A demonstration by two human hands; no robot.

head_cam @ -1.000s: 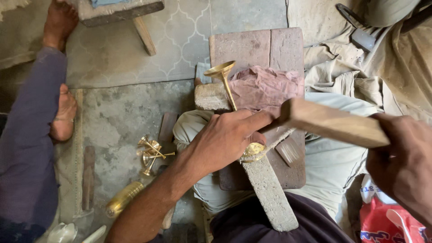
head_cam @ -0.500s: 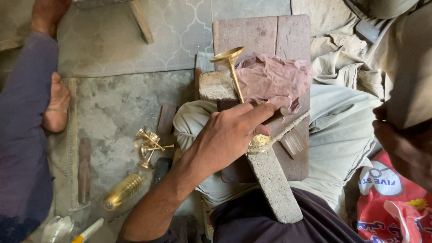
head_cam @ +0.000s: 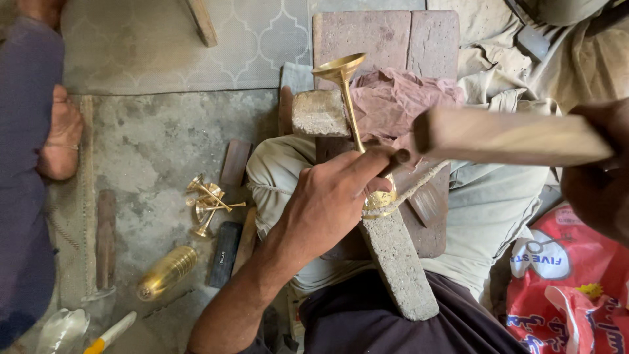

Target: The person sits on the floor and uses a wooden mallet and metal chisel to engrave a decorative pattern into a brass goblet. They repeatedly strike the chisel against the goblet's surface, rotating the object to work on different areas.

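The left hand clamps down on a brass trumpet-shaped piece, its fingers curled over the lower stem where the round brass base presses on a long grey stone block. That block lies across the person's lap, over a brown wooden board. The flared brass cup points away from the person, just above a pale stone lump and beside a crumpled pinkish cloth.

The right hand, at the frame's right edge, is clenched around the handle of a wooden mallet, whose blunt end hovers just right of the left hand's fingertips, above the board.

Right of the stone block, beside the person's knee, lies a red plastic bag with a white round patch carrying blue lettering and a small yellow flower mark.

Left of the block, on the concrete floor, sits a cluster of small brass parts, a ribbed brass cylinder and a black rectangular bar. Another person's bare foot rests farther left.
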